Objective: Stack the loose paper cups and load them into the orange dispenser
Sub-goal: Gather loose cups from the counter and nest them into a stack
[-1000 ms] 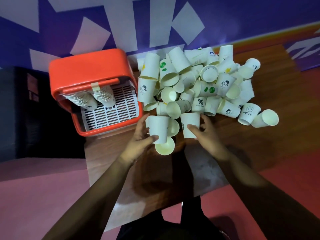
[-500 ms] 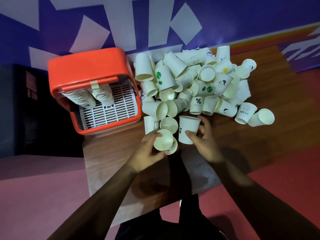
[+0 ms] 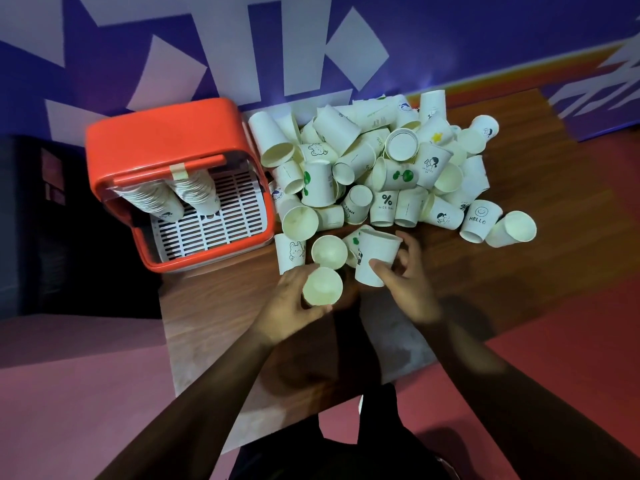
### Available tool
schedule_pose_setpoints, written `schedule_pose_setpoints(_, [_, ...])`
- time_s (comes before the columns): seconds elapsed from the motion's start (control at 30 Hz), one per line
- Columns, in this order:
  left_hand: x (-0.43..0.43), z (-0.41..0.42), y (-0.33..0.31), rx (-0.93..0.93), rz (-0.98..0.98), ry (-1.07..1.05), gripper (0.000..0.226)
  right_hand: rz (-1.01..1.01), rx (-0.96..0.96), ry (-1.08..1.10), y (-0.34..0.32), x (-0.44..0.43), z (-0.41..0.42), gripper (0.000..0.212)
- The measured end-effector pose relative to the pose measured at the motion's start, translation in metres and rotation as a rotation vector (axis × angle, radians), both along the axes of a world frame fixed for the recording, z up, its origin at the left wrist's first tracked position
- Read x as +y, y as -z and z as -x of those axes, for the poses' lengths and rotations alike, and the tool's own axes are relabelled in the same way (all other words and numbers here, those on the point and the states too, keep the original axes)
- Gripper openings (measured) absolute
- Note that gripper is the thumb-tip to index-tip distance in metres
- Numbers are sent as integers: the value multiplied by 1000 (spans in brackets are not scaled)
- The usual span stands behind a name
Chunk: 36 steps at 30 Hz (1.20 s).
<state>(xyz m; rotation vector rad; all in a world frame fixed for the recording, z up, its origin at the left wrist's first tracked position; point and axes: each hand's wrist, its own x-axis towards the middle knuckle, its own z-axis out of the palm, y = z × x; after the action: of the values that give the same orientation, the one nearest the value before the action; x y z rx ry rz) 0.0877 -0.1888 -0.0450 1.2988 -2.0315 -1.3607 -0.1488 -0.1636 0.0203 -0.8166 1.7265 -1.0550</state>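
A heap of loose white paper cups (image 3: 381, 161) covers the far middle of the wooden table (image 3: 519, 265). To its left stands the orange dispenser (image 3: 162, 133), with two cup stacks (image 3: 180, 195) hanging inside over a white grille. My left hand (image 3: 291, 306) grips one cup (image 3: 322, 285), its open mouth facing up at me. My right hand (image 3: 405, 278) holds another cup (image 3: 375, 256), upright, by its side near the base. The two held cups are close together but apart.
A bunny-print cup (image 3: 290, 252) and an open-mouthed cup (image 3: 329, 251) lie just beyond my left hand. Cups marked "HELLO" (image 3: 479, 220) sit at the heap's right edge. A blue and white wall (image 3: 450, 36) backs the table. The table's left edge (image 3: 166, 306) drops to a pink floor.
My left hand has drawn its cup slightly nearer and tilted it mouth-up. My right hand keeps its cup. Cups in the heap have tumbled and shifted.
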Motion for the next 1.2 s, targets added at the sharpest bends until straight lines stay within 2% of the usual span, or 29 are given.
schedule_pose_setpoints(0.07, [2, -1, 8, -53, 32, 42, 82, 6, -6, -14, -3, 1, 2, 67])
schedule_pose_setpoints(0.23, [1, -10, 6, -31, -105, 14, 88, 54, 38, -74, -12, 2, -6, 61])
schedule_pose_setpoints(0.33, [-10, -26, 7, 57, -187, -262, 54, 115, 61, -178, -13, 5, -17, 74])
schedule_pose_setpoints(0.4, [-23, -37, 8, 38, -181, -443, 27, 97, 57, -273, -13, 9, -28, 82])
schedule_pose_setpoints(0.47, [-37, -42, 8, -10, -174, -531, 19, 104, 146, -364, -6, 12, -38, 86])
schedule_pose_setpoints(0.63, [-62, -27, -2, -77, -260, -521, 38, 55, 467, -540, 0, 17, -53, 83])
schedule_pose_setpoints(0.77, [-77, -13, 9, -224, -295, -442, 61, 148, 663, -663, 15, 25, -56, 81])
schedule_pose_setpoints(0.9, [-83, -5, 19, -225, -325, -409, 64, 220, 767, -643, 25, 33, -61, 82])
schedule_pose_setpoints(1.07, [-83, 1, 19, -258, -319, -385, 63, 154, 706, -647, 37, 37, -64, 80])
schedule_pose_setpoints(1.2, [-80, -7, 19, -226, -328, -377, 65, 67, 691, -730, 42, 40, -56, 103])
